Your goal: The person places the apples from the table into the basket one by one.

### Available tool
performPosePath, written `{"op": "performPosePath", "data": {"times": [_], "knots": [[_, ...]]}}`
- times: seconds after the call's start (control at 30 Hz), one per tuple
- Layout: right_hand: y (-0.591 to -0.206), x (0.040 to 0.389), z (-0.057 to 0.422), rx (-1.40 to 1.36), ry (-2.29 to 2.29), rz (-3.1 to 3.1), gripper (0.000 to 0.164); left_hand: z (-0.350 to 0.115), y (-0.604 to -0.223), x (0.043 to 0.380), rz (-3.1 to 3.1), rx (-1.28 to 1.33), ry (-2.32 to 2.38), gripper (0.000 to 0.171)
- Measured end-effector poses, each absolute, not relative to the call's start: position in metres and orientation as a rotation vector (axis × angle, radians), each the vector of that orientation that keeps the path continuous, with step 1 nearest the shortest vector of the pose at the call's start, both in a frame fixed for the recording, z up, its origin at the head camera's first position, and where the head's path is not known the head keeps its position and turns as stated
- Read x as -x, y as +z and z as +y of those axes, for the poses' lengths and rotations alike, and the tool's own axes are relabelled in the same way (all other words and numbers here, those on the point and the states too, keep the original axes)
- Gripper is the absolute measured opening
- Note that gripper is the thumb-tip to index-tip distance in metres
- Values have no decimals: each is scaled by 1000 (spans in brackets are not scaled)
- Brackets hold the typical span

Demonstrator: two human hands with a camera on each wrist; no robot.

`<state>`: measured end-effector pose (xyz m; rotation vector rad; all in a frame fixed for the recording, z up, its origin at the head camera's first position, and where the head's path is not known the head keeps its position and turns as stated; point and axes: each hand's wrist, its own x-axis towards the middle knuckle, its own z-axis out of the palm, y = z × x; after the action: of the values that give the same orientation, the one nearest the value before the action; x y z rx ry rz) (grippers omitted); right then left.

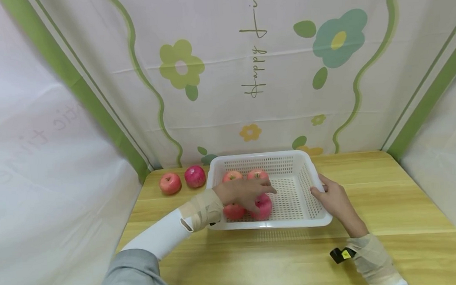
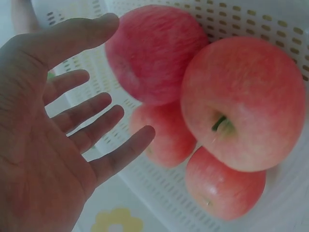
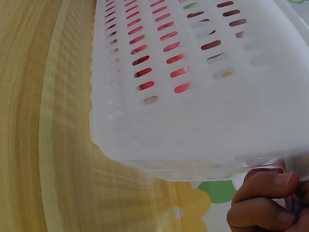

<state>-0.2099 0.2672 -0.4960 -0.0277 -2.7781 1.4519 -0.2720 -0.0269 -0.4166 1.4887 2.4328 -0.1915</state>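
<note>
Your grey sleeve (image 1: 134, 272) lies nearest the camera, leading to your left hand (image 1: 247, 194), which reaches over the white basket (image 1: 270, 224). The wooden tabletop (image 1: 255, 263) runs on between your forearms toward you and to the right of your right hand (image 1: 336, 198). Inside the basket, its slotted floor shows between your left fingertips and your right hand.

Your right hand grasps the basket's right end by the rim, fingers curled. Your left hand is released, fingers spread; you have the thumb against or just over a deep pink apple (image 1: 265, 208), and whether they touch you cannot tell. That apple is one of four in the basket, grouped under and around your left hand: a red apple (image 1: 233, 212) below your wrist, and two paler apples (image 1: 257, 174) just beyond your knuckles.

Left of your left hand, outside the basket, sit a light red apple (image 1: 170, 183) and a dark pink apple (image 1: 195, 176). Beyond both hands, the flowered cloth (image 1: 218, 117) rises close behind the basket's far rim.
</note>
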Motion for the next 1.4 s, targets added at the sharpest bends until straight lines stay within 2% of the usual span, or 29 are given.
{"op": "performPosePath", "data": {"times": [0.4,0.73,1.4], "knots": [[-497,209,268,21,1445,-2772,70,-42,-391,278,2510,-1540,42,48],[-498,209,268,22,1453,-2777,71,-64,-371,283,2623,-1413,99,51],[-497,211,270,-1,1455,-2780,71,-117,-355,295,2783,-1159,300,51]]}}
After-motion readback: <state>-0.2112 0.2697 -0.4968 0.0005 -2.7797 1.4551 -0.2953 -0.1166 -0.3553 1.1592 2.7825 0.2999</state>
